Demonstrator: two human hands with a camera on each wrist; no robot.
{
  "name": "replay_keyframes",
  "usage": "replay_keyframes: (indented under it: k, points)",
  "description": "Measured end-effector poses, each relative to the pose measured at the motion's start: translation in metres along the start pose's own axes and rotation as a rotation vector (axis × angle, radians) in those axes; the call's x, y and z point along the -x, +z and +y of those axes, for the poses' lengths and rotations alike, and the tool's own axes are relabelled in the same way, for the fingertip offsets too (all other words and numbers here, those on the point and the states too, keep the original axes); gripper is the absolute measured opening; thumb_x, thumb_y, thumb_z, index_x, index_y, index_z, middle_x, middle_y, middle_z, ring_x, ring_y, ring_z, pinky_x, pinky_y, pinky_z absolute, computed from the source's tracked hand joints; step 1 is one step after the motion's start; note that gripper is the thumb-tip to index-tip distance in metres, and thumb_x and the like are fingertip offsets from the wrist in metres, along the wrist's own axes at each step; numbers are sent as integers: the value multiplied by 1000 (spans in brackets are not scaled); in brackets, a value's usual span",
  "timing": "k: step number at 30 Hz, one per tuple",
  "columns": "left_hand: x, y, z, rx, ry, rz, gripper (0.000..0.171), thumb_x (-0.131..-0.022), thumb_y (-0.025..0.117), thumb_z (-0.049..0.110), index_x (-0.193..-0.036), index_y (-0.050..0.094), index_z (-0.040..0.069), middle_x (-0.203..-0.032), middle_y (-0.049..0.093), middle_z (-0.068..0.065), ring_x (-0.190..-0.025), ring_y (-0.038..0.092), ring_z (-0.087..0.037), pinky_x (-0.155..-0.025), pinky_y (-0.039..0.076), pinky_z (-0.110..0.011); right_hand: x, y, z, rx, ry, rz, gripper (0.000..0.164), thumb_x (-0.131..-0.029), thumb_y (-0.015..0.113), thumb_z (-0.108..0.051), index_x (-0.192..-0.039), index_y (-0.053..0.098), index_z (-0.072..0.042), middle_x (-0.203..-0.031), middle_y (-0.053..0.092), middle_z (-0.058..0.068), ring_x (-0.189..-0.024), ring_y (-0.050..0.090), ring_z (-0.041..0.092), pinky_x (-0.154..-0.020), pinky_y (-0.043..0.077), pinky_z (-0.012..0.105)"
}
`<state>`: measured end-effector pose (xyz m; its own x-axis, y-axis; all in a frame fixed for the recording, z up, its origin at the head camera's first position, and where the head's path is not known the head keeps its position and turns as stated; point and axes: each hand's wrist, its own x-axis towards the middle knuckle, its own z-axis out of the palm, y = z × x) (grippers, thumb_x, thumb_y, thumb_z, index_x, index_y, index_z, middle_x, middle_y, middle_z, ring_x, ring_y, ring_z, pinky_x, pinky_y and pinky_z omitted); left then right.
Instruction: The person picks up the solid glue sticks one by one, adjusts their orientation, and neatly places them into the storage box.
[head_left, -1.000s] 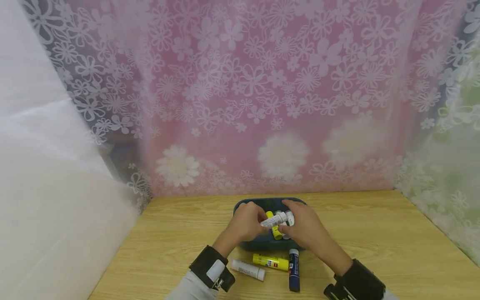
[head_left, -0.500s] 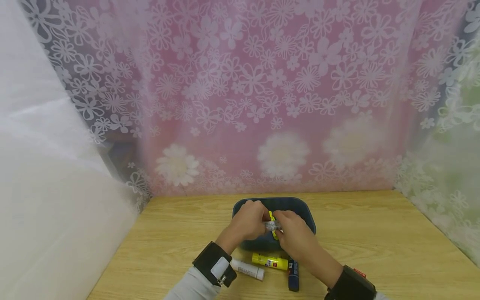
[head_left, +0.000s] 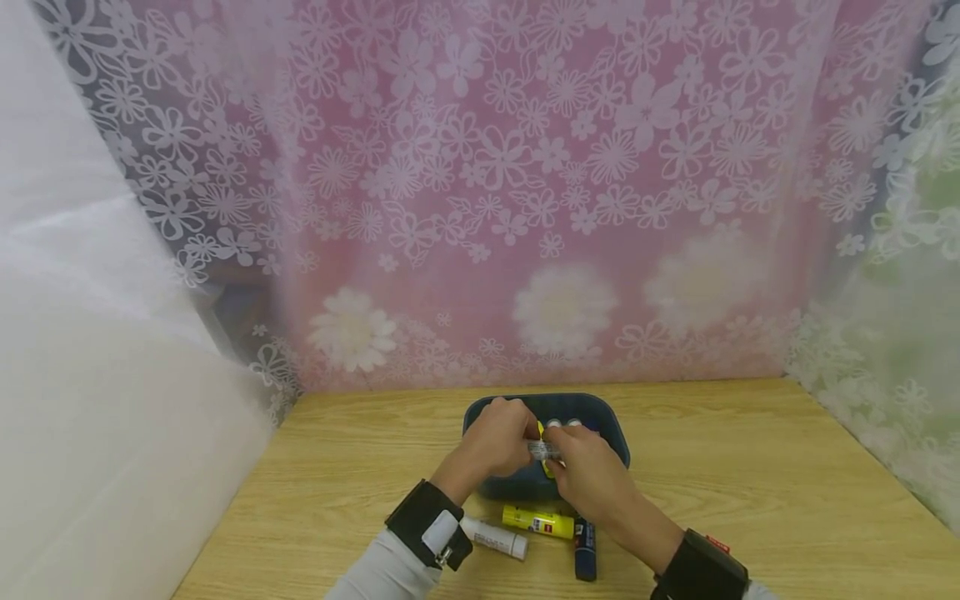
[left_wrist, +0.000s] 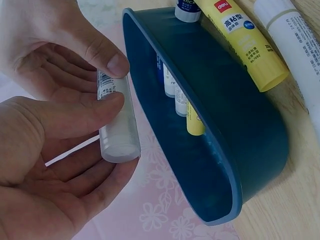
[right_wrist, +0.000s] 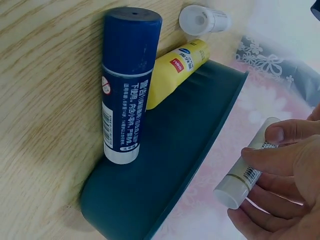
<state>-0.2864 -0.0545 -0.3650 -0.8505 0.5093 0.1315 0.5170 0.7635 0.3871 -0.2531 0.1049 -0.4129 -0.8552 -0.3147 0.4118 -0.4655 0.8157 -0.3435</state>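
A white glue stick (left_wrist: 119,132) is held over a dark teal bin (head_left: 517,490) by both hands. My left hand (head_left: 497,437) pinches one end between thumb and fingers. Thumb and fingers of my right hand (head_left: 596,475) grip the other end. In the right wrist view the glue stick (right_wrist: 235,187) lies slanted, its thumbs close together along the label. Inside the bin lie two white glue sticks (left_wrist: 180,102), a yellow glue stick (left_wrist: 195,121) and a blue one (left_wrist: 160,70), partly hidden by the bin's wall.
On the wooden table (head_left: 360,467), in front of the bin, lie another yellow glue stick (head_left: 537,522), another white glue stick (head_left: 497,539) and a dark blue glue stick (head_left: 585,552). A flowered pink curtain (head_left: 480,208) hangs behind the table. White sheeting (head_left: 97,350) hangs at the left.
My right hand has come left and closed its fingers on the free end of the white glue stick, now partly covering it. My left hand has kept its hold and barely moved.
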Motion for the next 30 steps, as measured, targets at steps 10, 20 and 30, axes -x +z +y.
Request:
replay_keyframes:
  k: [10,20,30]
  points:
    - [0,-4,-2,22,-13,47,23,-83,80,3,-106,77,6,-101,75,-7,-83,69,-19,-67,53,-24,-2,0,4,-43,8,37,16,-83,81,-5,-93,69,-7,-84,69,2,-68,64,12,-61,52,27]
    - [1,6,-9,370,-131,234,45,-89,80,31,-124,69,6,-108,73,-12,-96,69,-24,-75,57,-33,-7,-5,15,-398,232,104,15,-87,80,-19,-97,74,-8,-87,75,3,-77,73,14,-65,57,26]
    - [4,31,-5,662,-217,360,32,-90,79,30,-110,76,5,-98,78,-10,-88,75,-20,-72,59,-31,-6,-4,8,-573,414,59,26,-89,79,-28,-102,76,-6,-89,77,6,-76,73,16,-65,57,30]
